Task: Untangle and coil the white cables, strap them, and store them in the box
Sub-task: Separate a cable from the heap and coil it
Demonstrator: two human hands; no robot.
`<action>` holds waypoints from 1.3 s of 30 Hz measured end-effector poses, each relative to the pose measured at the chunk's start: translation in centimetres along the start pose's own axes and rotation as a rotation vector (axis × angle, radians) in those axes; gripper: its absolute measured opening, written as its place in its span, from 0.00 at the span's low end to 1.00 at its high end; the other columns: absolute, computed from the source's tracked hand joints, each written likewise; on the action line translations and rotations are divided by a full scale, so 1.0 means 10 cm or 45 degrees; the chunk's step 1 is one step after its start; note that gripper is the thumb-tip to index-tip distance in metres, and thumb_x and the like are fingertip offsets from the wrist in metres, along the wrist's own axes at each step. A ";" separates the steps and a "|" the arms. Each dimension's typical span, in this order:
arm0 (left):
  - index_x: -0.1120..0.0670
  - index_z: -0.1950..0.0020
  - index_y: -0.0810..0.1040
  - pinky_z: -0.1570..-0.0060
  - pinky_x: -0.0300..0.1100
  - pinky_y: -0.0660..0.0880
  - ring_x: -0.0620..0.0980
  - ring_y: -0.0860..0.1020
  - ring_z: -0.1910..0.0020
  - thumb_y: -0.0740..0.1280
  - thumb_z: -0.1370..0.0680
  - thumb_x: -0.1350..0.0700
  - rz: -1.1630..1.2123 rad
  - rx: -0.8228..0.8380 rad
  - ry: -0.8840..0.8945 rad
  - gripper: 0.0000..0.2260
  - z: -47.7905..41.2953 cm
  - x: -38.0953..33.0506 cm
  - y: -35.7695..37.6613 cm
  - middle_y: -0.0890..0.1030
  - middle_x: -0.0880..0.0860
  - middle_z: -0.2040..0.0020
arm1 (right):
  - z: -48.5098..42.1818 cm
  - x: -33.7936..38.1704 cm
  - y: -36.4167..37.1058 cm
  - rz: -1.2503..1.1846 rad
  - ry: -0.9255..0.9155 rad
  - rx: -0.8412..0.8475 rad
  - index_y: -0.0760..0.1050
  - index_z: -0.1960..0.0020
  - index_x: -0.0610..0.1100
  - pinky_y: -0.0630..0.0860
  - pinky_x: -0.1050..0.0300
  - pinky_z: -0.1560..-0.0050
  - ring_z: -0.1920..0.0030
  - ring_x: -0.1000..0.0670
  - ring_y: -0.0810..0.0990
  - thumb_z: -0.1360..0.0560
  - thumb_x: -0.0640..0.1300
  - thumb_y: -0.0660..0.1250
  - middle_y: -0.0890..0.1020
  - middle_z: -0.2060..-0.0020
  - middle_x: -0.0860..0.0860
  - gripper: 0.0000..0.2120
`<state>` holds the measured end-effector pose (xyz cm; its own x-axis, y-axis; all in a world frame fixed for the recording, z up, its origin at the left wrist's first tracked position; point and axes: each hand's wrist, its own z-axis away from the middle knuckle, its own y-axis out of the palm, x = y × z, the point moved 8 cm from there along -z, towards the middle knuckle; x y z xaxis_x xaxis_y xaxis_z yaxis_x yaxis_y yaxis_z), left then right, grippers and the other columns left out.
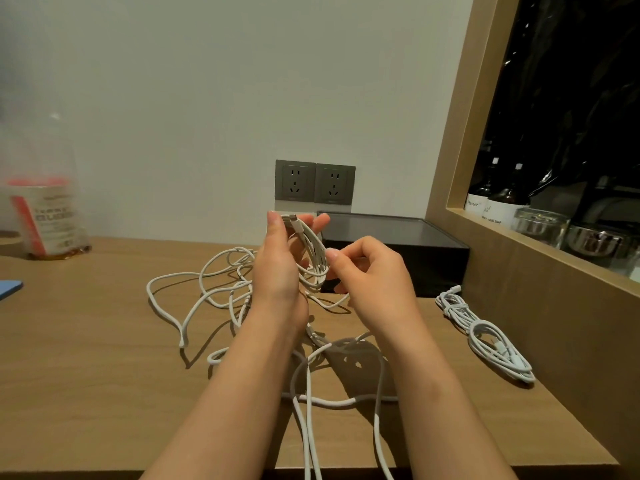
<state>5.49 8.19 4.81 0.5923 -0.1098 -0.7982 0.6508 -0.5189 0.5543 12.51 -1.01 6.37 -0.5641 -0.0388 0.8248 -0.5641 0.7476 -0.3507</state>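
Step in hand: coiling, mid-wind. Left hand is raised above the table near its middle, holding the half-wound coil with the thumb pinning the plug end on top and the fingers stretched out behind the loops. Right hand has its fingers curled and pinches the coil's outer turn between thumb and forefinger. The loose white cables sprawl on the table under and left of the hands, loops crossing, and some strands run off the near edge. One strapped bundle lies by the right edge, not yet boxed. The black box sits at the back by the wall, just beyond the hands; cannot tell if it is lidded. Judgement: one cable done, this one part wound, the rest tangled. Next move likely calls for drawing slack from the pile without dragging crossed loops tight, then another turn. Room: open table to the left up to a blurred container and a blue item at the left edge; the right side is tight against the wooden frame; hanging strands could snag on the near edge.
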 end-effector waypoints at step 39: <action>0.54 0.43 0.79 0.51 0.37 0.69 0.44 0.74 0.52 0.61 0.20 0.60 -1.707 0.079 0.453 0.10 -0.67 -0.27 -0.25 0.79 0.49 0.49 | -0.36 -0.63 -0.21 -0.300 0.224 -0.334 0.76 0.60 0.49 0.78 0.66 0.66 0.68 0.55 0.83 0.27 0.38 0.69 0.82 0.62 0.50 0.08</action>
<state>5.43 15.49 7.17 -0.3671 0.7110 -0.5998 0.7964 -0.0928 -0.5976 19.42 0.09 3.48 -0.3127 -0.1325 0.9406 -0.4799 0.8766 -0.0361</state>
